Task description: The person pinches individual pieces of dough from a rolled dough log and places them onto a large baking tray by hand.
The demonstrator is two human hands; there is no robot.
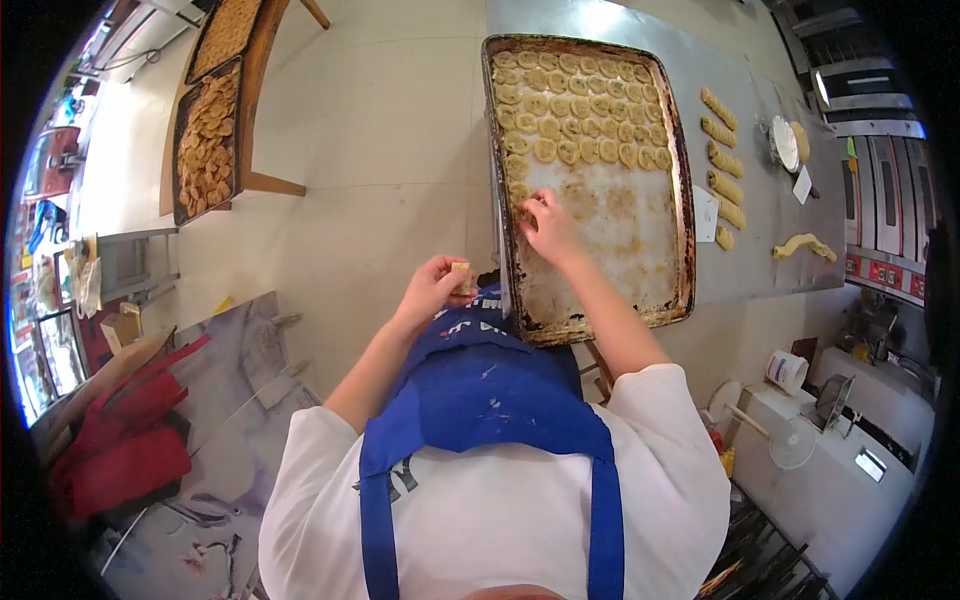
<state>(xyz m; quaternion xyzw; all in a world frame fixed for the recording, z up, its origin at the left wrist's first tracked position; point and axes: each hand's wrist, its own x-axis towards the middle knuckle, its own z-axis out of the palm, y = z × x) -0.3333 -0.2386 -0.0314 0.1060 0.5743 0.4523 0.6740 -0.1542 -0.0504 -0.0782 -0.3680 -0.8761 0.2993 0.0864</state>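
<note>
My left hand [437, 288] is closed around a short piece of pale dough [461, 272], held just off the left side of the baking tray. Over the tray's left part, my right hand [550, 230] pinches a dough slice at the tray surface; the fingers mostly cover it. The large worn baking tray [640, 285] carries rows of round dough slices [570, 105] with dark flecks across its far half. A couple of slices [517, 168] continue down the left edge, directly beyond my right fingertips. Brown stains mark the tray's near half.
Right of the tray, several dough rolls [725, 160] lie on the metal table [770, 250], with a curved dough strip [804, 246], a white bowl [784, 143] and a white card [704, 215]. At far left, trays of browned pieces [207, 140] rest on a wooden rack [262, 90].
</note>
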